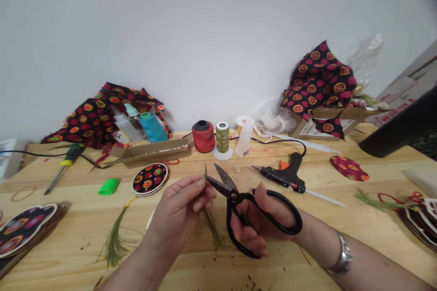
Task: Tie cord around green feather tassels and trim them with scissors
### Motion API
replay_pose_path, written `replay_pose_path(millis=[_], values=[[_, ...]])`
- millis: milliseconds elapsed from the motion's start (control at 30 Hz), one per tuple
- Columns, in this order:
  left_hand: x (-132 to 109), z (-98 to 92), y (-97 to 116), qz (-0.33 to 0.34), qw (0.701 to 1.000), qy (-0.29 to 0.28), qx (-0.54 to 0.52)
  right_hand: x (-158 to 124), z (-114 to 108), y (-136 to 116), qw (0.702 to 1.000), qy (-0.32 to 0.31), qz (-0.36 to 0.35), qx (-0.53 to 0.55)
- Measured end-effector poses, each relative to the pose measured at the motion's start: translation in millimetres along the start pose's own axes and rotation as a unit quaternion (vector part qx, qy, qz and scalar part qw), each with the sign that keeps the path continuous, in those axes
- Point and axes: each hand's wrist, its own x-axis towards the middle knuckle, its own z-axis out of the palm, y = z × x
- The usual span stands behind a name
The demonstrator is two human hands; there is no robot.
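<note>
Olive threads [212,228] pinched by left hand [184,202]; parted scissors [233,196] clasped by right hand [259,223], three o'clock; fingertips [202,181] could be nicked if scissors slip.

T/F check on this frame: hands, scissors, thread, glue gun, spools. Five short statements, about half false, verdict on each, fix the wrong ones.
1. The right hand holds the scissors. True.
2. The scissors are fully closed. False: they stand open.
3. The left hand pinches the green thread bundle, with strands hanging below the fingers. True.
4. The left hand holds the glue gun. False: the glue gun lies on the table, in neither hand.
5. The red spool stands just left of the olive-green spool. True.
</note>
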Motion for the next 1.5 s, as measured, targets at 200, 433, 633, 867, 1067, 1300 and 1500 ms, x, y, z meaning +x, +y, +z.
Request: replay_pose_path(millis=[200,433,633,867,1067,1300,1500], values=[[0,1.7,-1,-0.01,1.0,0.016,-0.005,-6,1,-14,0.999,0.031,-0.025,-0.014],[7,-2.8,-1,0.047,0.996,0.064,0.025,-11,10,-26,0.971,0.099,0.01,-0.219],[5,-4.9,-2,0.05,0.996,0.051,0.046,-11,13,-26,0.958,0.097,0.023,-0.267],[4,-3.7,-2,0.049,0.996,0.051,0.046,-12,10,-25,0.952,0.094,0.029,-0.29],[5,-3.4,-3,0.051,0.997,0.049,0.044,-11,12,-27,0.953,0.095,0.025,-0.288],[6,-3.7,-3,0.053,0.996,0.052,0.043,-9,14,-28,0.951,0.102,0.02,-0.292],[5,-3.2,-2,0.053,0.997,0.047,0.041,-11,11,-25,0.955,0.103,0.023,-0.277]])
